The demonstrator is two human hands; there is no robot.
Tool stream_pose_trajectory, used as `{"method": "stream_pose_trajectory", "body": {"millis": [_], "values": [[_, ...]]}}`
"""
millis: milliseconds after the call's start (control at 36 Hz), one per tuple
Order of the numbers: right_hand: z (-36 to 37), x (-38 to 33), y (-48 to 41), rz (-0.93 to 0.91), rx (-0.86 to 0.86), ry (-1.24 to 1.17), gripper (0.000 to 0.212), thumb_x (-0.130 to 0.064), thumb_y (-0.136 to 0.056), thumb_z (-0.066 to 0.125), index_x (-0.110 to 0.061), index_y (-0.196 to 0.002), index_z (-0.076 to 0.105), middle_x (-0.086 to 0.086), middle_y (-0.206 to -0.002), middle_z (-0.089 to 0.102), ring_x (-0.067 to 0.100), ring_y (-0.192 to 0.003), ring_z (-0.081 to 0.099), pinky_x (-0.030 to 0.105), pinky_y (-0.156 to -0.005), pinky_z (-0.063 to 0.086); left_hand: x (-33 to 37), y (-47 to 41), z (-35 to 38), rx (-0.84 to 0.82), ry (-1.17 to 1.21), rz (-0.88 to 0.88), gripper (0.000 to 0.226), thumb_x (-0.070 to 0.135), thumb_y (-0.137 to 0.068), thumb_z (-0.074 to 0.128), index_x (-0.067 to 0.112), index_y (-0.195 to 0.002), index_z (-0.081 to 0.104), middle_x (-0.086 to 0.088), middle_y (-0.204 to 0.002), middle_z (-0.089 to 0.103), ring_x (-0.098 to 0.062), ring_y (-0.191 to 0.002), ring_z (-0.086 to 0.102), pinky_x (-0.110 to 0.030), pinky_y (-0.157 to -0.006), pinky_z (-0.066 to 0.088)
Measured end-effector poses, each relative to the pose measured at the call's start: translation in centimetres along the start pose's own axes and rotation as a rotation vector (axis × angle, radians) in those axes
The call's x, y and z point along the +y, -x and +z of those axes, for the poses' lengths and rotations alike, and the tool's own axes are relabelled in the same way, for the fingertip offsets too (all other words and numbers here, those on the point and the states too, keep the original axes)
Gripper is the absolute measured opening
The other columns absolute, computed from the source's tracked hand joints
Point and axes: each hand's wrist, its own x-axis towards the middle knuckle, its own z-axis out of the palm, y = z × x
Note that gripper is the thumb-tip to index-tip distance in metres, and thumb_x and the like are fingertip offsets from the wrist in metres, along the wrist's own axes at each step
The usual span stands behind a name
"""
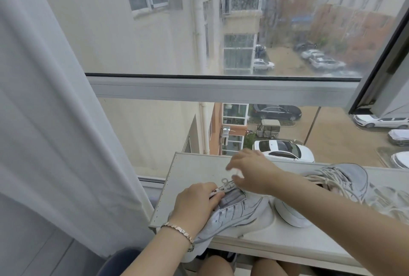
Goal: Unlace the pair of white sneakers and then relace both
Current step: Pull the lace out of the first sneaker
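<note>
**Sneaker [239, 211] held on worktop [194, 171], lace [225, 184] pinched**

Sneaker lies on its side at the white worktop's front left corner, heel overhanging the near edge. Left hand [194, 202], wearing a bracelet [179, 230], has its grip closed round the upper beside the eyelets. Right hand [252, 171] is just beyond it, grip narrow, pinching a lace strand. A second sneaker [345, 178] rests to the right, laces loose.
</note>
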Motion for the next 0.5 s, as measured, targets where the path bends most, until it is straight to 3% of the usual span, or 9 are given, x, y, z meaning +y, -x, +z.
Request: {"method": "stream_pose_trajectory", "body": {"millis": [111,222,361,417,500], "values": [[0.4,-0.8,-0.5,0.002,-0.201,0.076,0.032,-0.037,-0.095,0.045,-0.020,-0.120,0.057,0.001,-0.123,0.055,0.020,-0.118,0.047,0.034,-0.101,0.028,-0.1,-0.1,0.0,0.005,-0.013,0.000,0.034,0.046,-0.094,0.042,0.017,-0.088,0.061,0.001,-0.085,0.065,-0.018,-0.083,0.059,-0.030,-0.069,0.047],[0.4,-0.3,-0.5,0.029,-0.183,0.062,0.026,-0.031,-0.094,0.050,-0.017,-0.112,0.062,0.002,-0.114,0.063,0.021,-0.109,0.054,0.028,-0.093,0.032,-0.2,-0.1,0.1,0.004,-0.007,-0.003,0.034,0.047,-0.094,0.043,0.019,-0.090,0.062,0.001,-0.086,0.065,-0.017,-0.084,0.059,-0.032,-0.072,0.048],[1.2,0.6,-0.6,0.021,-0.075,0.234,0.024,-0.015,-0.095,0.044,-0.019,-0.109,0.062,0.003,-0.109,0.061,0.022,-0.105,0.052,0.035,-0.095,0.032,-0.3,0.1,0.2,0.007,-0.013,0.013,0.034,0.047,-0.094,0.042,0.019,-0.088,0.061,0.001,-0.084,0.065,-0.017,-0.082,0.059,-0.029,-0.069,0.048],[0.5,2.5,-0.7,0.173,0.008,0.181,0.030,-0.007,-0.092,0.042,-0.021,-0.109,0.062,0.002,-0.106,0.061,0.022,-0.100,0.053,0.037,-0.092,0.035,-0.3,0.0,0.2,0.000,-0.013,0.015,0.034,0.047,-0.094,0.041,0.019,-0.089,0.061,0.001,-0.085,0.065,-0.016,-0.082,0.059,-0.028,-0.069,0.047],[-0.9,6.6,-0.4,0.438,0.172,0.135,0.023,-0.002,-0.086,0.042,-0.010,-0.097,0.062,0.007,-0.089,0.060,0.025,-0.085,0.053,0.035,-0.081,0.042,-0.3,-0.1,0.2,-0.001,-0.025,0.019,0.034,0.046,-0.095,0.040,0.019,-0.091,0.061,0.001,-0.087,0.065,-0.016,-0.083,0.059,-0.027,-0.069,0.046]]}}
